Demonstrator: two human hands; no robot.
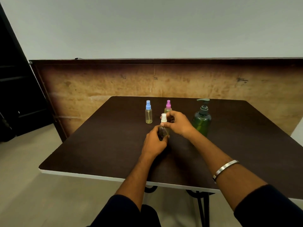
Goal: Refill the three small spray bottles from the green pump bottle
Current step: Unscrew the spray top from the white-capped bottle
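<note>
Near the middle of the dark table, my left hand (155, 141) grips the clear body of a small white-capped spray bottle (164, 119). My right hand (177, 122) pinches that bottle's white top from the right. Behind it stand a blue-capped spray bottle (148, 112) with yellowish liquid and a pink-capped spray bottle (168, 106), partly hidden by my right hand. The green pump bottle (202, 119) stands upright to the right of my right hand.
The dark brown table (98, 145) has a white front edge and black legs below. A brown board wall (98, 82) rises right behind it. A dark shelf unit (14, 89) stands on the left, by the pale floor.
</note>
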